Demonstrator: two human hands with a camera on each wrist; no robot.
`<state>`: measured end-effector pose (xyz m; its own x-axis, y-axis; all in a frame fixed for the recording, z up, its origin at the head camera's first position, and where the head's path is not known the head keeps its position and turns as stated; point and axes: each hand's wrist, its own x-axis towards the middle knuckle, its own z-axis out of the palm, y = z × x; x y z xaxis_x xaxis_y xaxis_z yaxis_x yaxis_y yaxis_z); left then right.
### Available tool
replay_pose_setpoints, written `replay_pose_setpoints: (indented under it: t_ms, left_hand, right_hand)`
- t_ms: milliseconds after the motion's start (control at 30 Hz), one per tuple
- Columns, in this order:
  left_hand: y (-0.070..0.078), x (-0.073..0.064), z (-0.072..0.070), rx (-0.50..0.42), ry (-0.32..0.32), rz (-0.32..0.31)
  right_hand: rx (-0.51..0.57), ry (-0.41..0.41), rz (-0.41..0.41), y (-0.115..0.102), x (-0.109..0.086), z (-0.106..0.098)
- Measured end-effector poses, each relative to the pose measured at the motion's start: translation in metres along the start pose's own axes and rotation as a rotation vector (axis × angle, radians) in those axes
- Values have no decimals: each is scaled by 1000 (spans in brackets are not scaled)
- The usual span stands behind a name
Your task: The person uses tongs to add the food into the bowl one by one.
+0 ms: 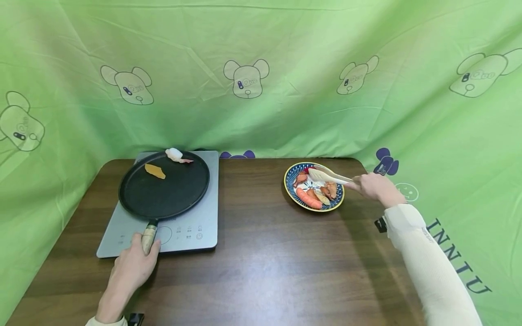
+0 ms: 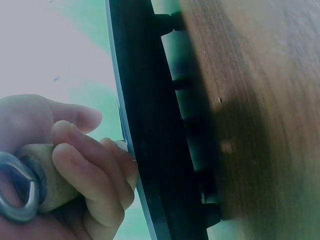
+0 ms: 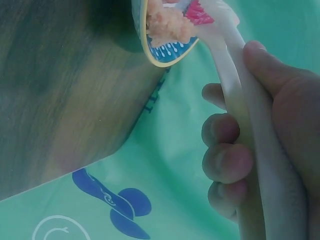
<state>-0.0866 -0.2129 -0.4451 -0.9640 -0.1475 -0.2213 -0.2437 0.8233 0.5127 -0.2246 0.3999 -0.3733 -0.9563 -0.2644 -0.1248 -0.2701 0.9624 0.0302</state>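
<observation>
My left hand (image 1: 134, 267) grips the wooden handle (image 1: 148, 239) of a round black frying pan (image 1: 171, 194). In the left wrist view, the fingers curl round the handle near its metal ring (image 2: 31, 197). A shrimp-like piece (image 1: 176, 155) lies at the pan's far rim, and a flat orange-yellow piece (image 1: 155, 171) lies left of it. My right hand (image 1: 373, 186) holds pale tongs (image 1: 334, 176), their tips over a blue patterned plate (image 1: 288, 181). The tips are at a red piece (image 3: 199, 12); whether they pinch it, I cannot tell. A pink sausage (image 1: 308, 199) and several brownish food pieces share the plate.
Under the pan is a grey induction cooker (image 1: 208, 199) with touch controls, at the left of the brown wooden table (image 1: 261, 253). A green cloth (image 1: 285, 122) with printed bear heads hangs behind the table and along both sides.
</observation>
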Motion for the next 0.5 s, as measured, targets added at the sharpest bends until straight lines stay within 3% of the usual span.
replay_pose_setpoints:
  t_ms: [300, 500]
  left_hand:
    - [1, 0, 1, 3, 8, -7]
    - [1, -1, 0, -2, 5, -12]
  right_hand:
    - [48, 20, 34, 1, -8, 9]
    - [77, 96, 80, -5, -17, 15]
